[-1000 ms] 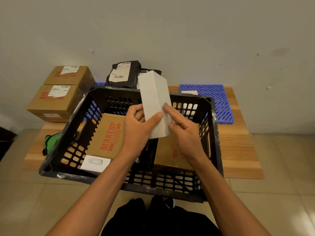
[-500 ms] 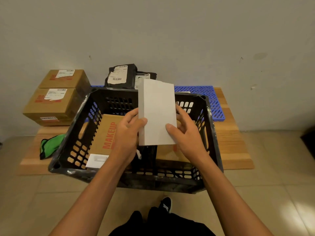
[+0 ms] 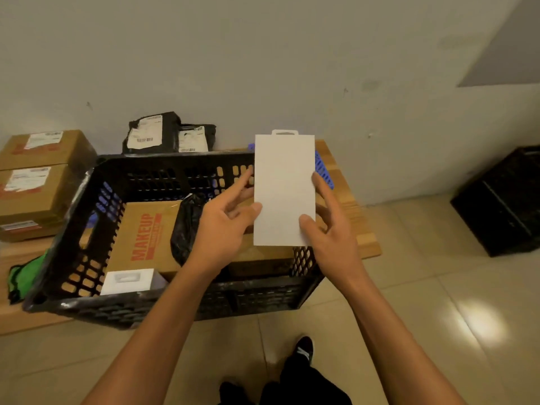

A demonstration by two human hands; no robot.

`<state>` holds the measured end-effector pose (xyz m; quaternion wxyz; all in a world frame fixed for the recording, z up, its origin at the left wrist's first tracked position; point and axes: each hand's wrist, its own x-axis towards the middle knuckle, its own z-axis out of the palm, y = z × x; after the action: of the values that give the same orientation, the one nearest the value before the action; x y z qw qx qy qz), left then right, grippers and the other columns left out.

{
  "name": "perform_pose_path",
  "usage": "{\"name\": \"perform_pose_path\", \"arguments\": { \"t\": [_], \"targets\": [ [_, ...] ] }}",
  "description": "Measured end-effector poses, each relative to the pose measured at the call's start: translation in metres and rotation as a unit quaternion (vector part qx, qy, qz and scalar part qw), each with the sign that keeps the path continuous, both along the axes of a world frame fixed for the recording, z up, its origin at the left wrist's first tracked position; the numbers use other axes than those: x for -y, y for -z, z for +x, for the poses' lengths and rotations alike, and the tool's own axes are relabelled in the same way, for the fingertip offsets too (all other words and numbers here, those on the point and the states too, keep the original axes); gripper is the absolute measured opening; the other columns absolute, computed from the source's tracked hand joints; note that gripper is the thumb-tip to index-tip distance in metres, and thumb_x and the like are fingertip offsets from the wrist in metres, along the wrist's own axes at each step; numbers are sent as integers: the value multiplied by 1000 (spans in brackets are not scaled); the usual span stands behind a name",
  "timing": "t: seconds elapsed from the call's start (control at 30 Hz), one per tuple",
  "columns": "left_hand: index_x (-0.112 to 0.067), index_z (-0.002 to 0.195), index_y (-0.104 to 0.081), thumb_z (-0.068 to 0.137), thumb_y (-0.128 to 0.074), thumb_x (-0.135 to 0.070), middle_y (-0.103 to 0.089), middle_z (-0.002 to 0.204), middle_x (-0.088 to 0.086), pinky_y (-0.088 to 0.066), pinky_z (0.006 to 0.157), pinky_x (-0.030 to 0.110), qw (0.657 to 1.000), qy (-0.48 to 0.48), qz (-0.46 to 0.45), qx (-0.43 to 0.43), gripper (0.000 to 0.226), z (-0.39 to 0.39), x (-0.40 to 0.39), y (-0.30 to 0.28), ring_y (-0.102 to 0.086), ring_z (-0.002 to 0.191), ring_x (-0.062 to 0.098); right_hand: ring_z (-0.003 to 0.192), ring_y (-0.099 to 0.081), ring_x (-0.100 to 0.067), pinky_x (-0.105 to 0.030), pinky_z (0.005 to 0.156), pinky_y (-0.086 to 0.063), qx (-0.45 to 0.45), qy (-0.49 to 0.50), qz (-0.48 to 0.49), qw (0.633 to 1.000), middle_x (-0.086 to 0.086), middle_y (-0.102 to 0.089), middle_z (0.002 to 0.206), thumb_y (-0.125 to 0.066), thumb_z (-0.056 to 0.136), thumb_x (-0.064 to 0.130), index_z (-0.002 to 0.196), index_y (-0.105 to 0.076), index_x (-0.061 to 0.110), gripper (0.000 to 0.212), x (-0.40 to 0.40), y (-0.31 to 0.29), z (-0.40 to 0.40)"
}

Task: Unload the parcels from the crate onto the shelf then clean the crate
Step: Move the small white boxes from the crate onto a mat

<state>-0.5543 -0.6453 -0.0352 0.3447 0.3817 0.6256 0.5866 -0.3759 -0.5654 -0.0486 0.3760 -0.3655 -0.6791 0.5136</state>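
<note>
A: Start close. What are the hands doing?

B: Both hold the white box [image 3: 284, 190] upright above the crate's [image 3: 181, 305] right end. The right hand [image 3: 327, 229] pinches it, thumb on the front face near the lower edge and fingers running up its right side. The left hand [image 3: 225, 226] has its thumb tip on the box's left edge, the fingers spread loosely behind; I'd judge it steadies rather than carries.

A: Why hold it up flat like that?

B: Probably to get it clear of the rim before it goes across to the shelf [image 3: 361, 226]. The hang tab on top points up.

A: What is left in the crate?

B: A small white box [image 3: 128, 282] in the near left corner, the MAKEUP carton [image 3: 146, 232] lying flat, a black bag [image 3: 187, 226] against it, and another carton [image 3: 263, 258] under the hands. So unloading is not finished, and cleaning waits.

A: And beyond?

B: The crate sits on the low wooden shelf. A green cloth [image 3: 24, 276] lies at its left, likely for the wiping. Two brown cartons [image 3: 38, 182] are stacked at the far left, two black mailers [image 3: 169, 135] lean on the wall, and a blue mat [image 3: 323, 171] shows behind the held box.
</note>
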Motion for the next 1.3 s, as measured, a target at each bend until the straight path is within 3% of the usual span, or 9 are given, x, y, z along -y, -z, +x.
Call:
{"name": "perform_pose_path", "arguments": {
  "t": [0.27, 0.43, 0.57, 0.8, 0.87, 1.0, 1.1, 1.23, 1.3],
  "targets": [
    [-47, 151, -38, 94, -66, -2, -58, 132, -28, -56, 85, 20, 995, 84, -17, -60, 78, 99, -83, -11, -62, 107, -9, 136, -46, -11, -33, 87, -61, 35, 50, 61, 996, 21, -36, 154, -57, 100, 20, 151, -34, 47, 62, -70, 5, 101],
    [-33, 154, -36, 94, -60, 7, -55, 141, -20, -54, 85, 14, 994, 87, -13, -56, 76, 180, -154, -9, -58, 112, -15, 135, -45, -10, -29, 92, -59, 74, 55, 57, 994, 21, -35, 153, -58, 101, 21, 152, -32, 46, 62, -134, 9, 180],
    [-28, 153, -36, 97, -55, 9, -48, 135, -30, -49, 76, 6, 993, 102, -21, -61, 71, 232, -200, 4, -54, 103, -26, 130, -45, -2, -10, 90, -50, 85, 51, 40, 994, 27, -36, 146, -55, 102, 14, 150, -33, 46, 62, -180, 13, 234],
    [-53, 139, -42, 101, -54, -1, -55, 135, -18, -56, 83, 21, 991, 89, -69, -66, 66, 273, -250, 32, -59, 113, -1, 132, -41, 0, 0, 92, -41, 109, 41, 9, 993, 15, -37, 154, -52, 103, 9, 154, -34, 34, 59, -229, 35, 277],
    [-53, 138, -44, 101, -55, -2, -53, 128, -28, -56, 83, 20, 991, 82, -81, -69, 65, 275, -263, 40, -58, 113, -2, 132, -40, -1, -2, 95, -41, 112, 33, -3, 993, 19, -36, 151, -52, 103, 8, 154, -34, 33, 60, -241, 42, 277],
    [-52, 139, -46, 101, -55, -2, -47, 126, -37, -54, 89, 21, 989, 69, -108, -71, 63, 264, -288, 57, -55, 116, 0, 134, -44, -3, -21, 106, -45, 111, 21, -46, 993, 17, -37, 153, -55, 101, 4, 154, -36, 33, 63, -267, 56, 266],
    [-57, 133, -48, 101, -55, -4, -45, 126, -40, -53, 81, 14, 990, 51, -120, -58, 63, 248, -306, 72, -54, 109, -12, 120, -52, 10, -15, 98, -47, 121, 2, -74, 990, 15, -42, 152, -58, 99, 5, 152, -40, 34, 63, -292, 66, 250],
    [-53, 132, -51, 101, -54, 0, -55, 134, -20, -56, 85, 20, 992, 26, -126, -13, 62, 218, -331, 92, -58, 109, -8, 108, -52, 24, -19, 95, -52, 144, -31, -92, 985, 19, -45, 145, -60, 98, 4, 151, -42, 34, 63, -328, 77, 218],
    [-49, 134, -52, 100, -54, 1, -56, 135, -15, -56, 78, 17, 992, 9, -127, 10, 60, 202, -343, 102, -59, 101, -14, 108, -54, 21, -21, 96, -52, 156, -45, -96, 982, 17, -46, 147, -60, 98, 5, 150, -43, 34, 62, -344, 81, 200]
  ]
}}
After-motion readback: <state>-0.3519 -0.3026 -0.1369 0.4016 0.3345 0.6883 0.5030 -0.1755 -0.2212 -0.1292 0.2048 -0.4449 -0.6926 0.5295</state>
